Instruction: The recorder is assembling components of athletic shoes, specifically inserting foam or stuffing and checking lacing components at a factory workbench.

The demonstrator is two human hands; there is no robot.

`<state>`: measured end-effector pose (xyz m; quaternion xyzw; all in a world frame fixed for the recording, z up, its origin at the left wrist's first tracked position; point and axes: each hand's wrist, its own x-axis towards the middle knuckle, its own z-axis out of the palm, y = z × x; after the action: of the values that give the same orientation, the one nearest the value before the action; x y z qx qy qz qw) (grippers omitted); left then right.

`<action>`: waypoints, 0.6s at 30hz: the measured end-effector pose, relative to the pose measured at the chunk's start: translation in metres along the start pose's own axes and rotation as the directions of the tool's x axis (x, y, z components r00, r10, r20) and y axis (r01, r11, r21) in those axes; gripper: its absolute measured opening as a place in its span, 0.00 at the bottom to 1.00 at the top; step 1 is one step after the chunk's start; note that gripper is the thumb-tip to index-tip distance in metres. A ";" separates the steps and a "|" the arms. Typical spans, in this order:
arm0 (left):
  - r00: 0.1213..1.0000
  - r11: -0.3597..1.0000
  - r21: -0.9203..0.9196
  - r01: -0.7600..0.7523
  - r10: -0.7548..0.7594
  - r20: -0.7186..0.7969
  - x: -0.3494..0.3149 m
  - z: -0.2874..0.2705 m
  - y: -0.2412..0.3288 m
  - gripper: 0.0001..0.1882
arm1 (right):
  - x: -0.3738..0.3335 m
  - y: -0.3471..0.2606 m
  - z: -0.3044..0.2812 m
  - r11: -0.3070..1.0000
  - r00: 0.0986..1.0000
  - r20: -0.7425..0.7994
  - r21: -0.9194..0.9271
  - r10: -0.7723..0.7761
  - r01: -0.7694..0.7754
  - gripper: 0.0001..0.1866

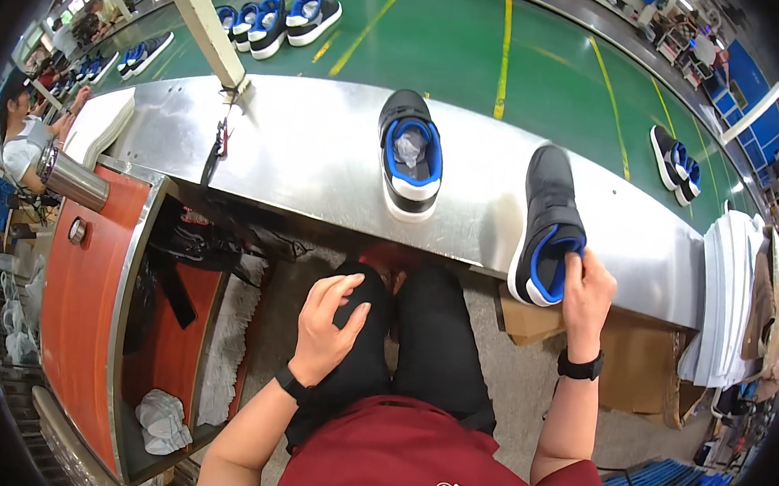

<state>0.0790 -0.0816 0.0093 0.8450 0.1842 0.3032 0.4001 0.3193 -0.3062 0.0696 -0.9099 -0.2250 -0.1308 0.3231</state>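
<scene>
My right hand [590,293] grips a black sneaker [549,209] by its heel collar, fingers at the blue lining. The sneaker has straps, a white sole and a white heel patch; its toe points away from me over the metal ledge [475,186]. To its left on that ledge stands a matching sneaker [413,191], upright, with crumpled paper [409,147] inside. My left hand [328,323] is open above my left thigh, thumb apart from the fingers, touching nothing.
Beyond the ledge, a green conveyor belt [449,39] with yellow lines carries several sneakers [268,29] at left and a pair [675,164] at right. White sheets [727,294] are stacked at right. An orange-red cabinet [86,312] stands left; a post [202,22] rises from the ledge.
</scene>
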 end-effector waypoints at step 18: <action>0.950 0.980 -0.109 -0.166 0.188 0.250 0.116 0.079 0.021 0.27 | 0.002 -0.040 -0.009 0.926 0.908 0.199 -0.005 -0.368 0.376 0.30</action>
<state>0.2195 -0.0750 0.0290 0.8722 0.0406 0.2328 0.4284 0.3006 -0.2838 0.0977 -0.8655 -0.4217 -0.1054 0.2489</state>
